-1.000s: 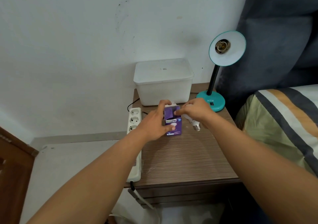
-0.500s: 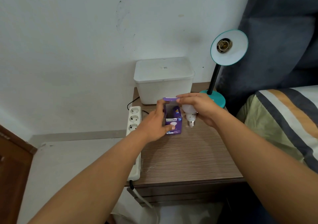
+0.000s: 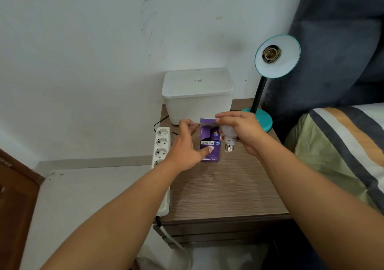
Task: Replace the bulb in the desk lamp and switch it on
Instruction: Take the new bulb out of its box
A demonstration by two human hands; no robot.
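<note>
A teal desk lamp (image 3: 277, 57) stands at the back right of the wooden nightstand (image 3: 224, 188), its shade tilted toward me and its socket (image 3: 269, 54) bare. Upright mid-table is a purple bulb box (image 3: 215, 140) with its top open. My left hand (image 3: 184, 151) steadies it, thumb on the front face, fingers spread behind the left side. My right hand (image 3: 243, 130) holds a white bulb (image 3: 228, 139) in the palm, screw base down, just right of the box. Its fingertips pinch the box's lifted top flap. The inside of the box is dark.
A white lidded container (image 3: 197, 95) sits against the wall behind the box. A white power strip (image 3: 162, 145) runs along the nightstand's left edge. A bed with a striped cover (image 3: 342, 145) and a dark headboard lie to the right.
My right hand has lifted the box's top flap open while keeping the white bulb, which turned base-down. My left hand's fingers have spread from a full grip on the box.
</note>
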